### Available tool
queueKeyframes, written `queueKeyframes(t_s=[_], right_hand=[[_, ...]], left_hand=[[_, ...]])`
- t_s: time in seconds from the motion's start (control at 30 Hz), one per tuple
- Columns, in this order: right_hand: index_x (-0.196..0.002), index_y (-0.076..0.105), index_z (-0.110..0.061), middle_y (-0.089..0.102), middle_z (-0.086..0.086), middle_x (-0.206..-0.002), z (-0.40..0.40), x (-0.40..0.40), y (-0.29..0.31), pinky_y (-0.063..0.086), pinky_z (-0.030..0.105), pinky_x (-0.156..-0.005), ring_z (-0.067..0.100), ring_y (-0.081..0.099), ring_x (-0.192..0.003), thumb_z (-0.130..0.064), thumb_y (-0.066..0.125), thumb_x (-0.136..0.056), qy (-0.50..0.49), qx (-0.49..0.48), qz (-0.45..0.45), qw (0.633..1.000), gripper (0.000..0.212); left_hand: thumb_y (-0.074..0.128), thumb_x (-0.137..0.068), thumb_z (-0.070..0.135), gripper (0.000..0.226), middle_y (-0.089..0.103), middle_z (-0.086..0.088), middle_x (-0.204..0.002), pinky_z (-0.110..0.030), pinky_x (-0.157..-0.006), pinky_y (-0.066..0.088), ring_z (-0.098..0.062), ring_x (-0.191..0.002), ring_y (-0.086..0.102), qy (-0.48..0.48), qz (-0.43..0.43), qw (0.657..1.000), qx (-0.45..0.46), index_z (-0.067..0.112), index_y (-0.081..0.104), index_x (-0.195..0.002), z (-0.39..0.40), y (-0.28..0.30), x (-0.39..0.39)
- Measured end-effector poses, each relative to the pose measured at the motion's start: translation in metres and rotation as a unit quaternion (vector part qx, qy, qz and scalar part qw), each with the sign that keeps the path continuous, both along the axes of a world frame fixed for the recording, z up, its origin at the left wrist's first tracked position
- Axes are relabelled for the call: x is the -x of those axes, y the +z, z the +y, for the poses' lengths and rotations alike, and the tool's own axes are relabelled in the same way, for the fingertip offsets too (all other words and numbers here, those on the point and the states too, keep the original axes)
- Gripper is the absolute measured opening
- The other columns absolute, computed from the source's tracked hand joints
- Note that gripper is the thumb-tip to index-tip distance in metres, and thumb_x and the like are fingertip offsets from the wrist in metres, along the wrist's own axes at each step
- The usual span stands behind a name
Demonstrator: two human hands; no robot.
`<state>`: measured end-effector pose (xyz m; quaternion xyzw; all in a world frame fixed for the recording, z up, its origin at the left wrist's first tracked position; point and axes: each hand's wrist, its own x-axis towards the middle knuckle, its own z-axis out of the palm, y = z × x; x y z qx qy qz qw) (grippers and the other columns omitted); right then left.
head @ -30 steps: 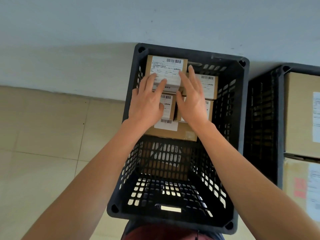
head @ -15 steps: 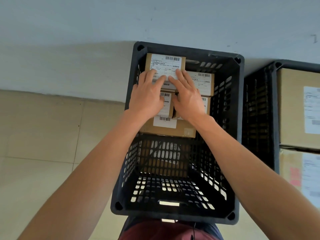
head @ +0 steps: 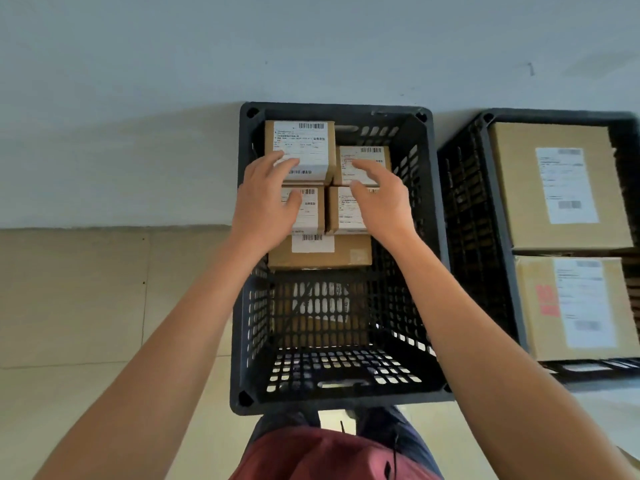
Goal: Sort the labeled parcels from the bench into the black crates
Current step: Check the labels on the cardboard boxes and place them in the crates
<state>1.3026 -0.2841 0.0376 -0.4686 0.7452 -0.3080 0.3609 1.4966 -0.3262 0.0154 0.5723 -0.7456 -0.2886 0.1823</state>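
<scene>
Done so far: we count five labeled parcels inside the black crate [head: 426,216], all at its far end; the top parcel [head: 300,150] sits in the far left corner, a second parcel [head: 363,161] just to its right, two more nearer us, and a flatter one [head: 320,252] beneath them.
Neighbouring crate [head: 485,202]: right of the black crate, it carries two larger boxes.
Left to do: the bench is out of view, so we cannot tell what remains.
Left hand [head: 266,206]: above the crate's far-left parcels, fingers loosely spread, gripping nothing.
Right hand [head: 381,199]: over the crate's far-right parcels, fingers relaxed, holding nothing.
</scene>
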Motion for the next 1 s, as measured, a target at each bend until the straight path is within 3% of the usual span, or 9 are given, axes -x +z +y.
queueKeyframes(t_s=[0.07,0.23,0.4,0.53,0.67,0.77,1.0], right_hand=[[-0.146,0.056,-0.028,0.056,-0.010,-0.149,0.019,0.008,0.007,0.036,0.020,-0.110,0.003,0.045,-0.139,-0.019,0.056,-0.107,-0.027,-0.004,-0.026,0.999,0.041],[-0.141,0.063,-0.028,0.066,-0.012,-0.136,0.077,0.038,0.021,0.045,0.025,-0.110,0.000,0.057,-0.129,-0.021,0.059,-0.105,-0.095,0.010,-0.067,0.993,0.036],[-0.132,0.069,-0.029,0.072,-0.018,-0.120,0.147,0.096,0.042,0.054,0.037,-0.106,-0.001,0.066,-0.115,-0.024,0.061,-0.104,-0.183,0.025,-0.093,0.978,0.030],[-0.131,0.070,-0.027,0.071,-0.020,-0.118,0.216,0.148,0.062,0.055,0.036,-0.106,-0.005,0.065,-0.112,-0.023,0.061,-0.103,-0.239,0.031,-0.089,0.967,0.030],[-0.131,0.069,-0.026,0.070,-0.014,-0.126,0.291,0.197,0.075,0.055,0.040,-0.105,0.000,0.065,-0.115,-0.026,0.064,-0.101,-0.296,0.054,-0.075,0.951,0.030],[-0.132,0.069,-0.026,0.071,-0.015,-0.125,0.350,0.231,0.083,0.057,0.033,-0.100,-0.003,0.064,-0.113,-0.021,0.062,-0.104,-0.337,0.071,-0.076,0.936,0.029],[-0.118,0.074,-0.026,0.073,-0.017,-0.109,0.467,0.295,0.097,0.059,0.022,-0.085,-0.001,0.068,-0.104,-0.015,0.061,-0.104,-0.413,0.155,-0.073,0.895,0.022]], left_hand=[[0.063,-0.101,0.020,0.053,0.042,-0.001,-0.159,-0.033,-0.123,0.022,-0.018,-0.151,0.031,0.000,0.024,1.000,-0.014,0.019,0.049,-0.152,0.015,0.006,-0.001],[0.060,-0.103,0.020,0.049,0.050,0.005,-0.155,-0.050,-0.118,0.041,-0.011,-0.145,0.042,-0.029,0.092,0.994,-0.054,0.025,0.050,-0.151,0.045,0.023,0.024],[0.053,-0.107,0.026,0.041,0.058,0.011,-0.146,-0.034,-0.114,0.045,0.000,-0.135,0.049,-0.085,0.140,0.983,-0.083,0.027,0.054,-0.148,0.084,0.048,0.092],[0.052,-0.108,0.027,0.038,0.061,0.014,-0.139,-0.022,-0.103,0.049,0.005,-0.128,0.052,-0.126,0.161,0.975,-0.092,0.028,0.057,-0.146,0.127,0.062,0.157],[0.055,-0.107,0.028,0.039,0.061,0.017,-0.136,-0.037,-0.106,0.052,0.002,-0.130,0.053,-0.180,0.171,0.964,-0.098,0.030,0.056,-0.145,0.183,0.076,0.223],[0.056,-0.107,0.030,0.039,0.061,0.017,-0.137,-0.041,-0.108,0.052,0.001,-0.132,0.053,-0.227,0.168,0.953,-0.105,0.030,0.055,-0.146,0.228,0.087,0.272],[0.055,-0.107,0.029,0.038,0.061,0.015,-0.136,-0.020,-0.101,0.047,0.004,-0.127,0.052,-0.314,0.158,0.933,-0.078,0.028,0.055,-0.145,0.329,0.111,0.366]])
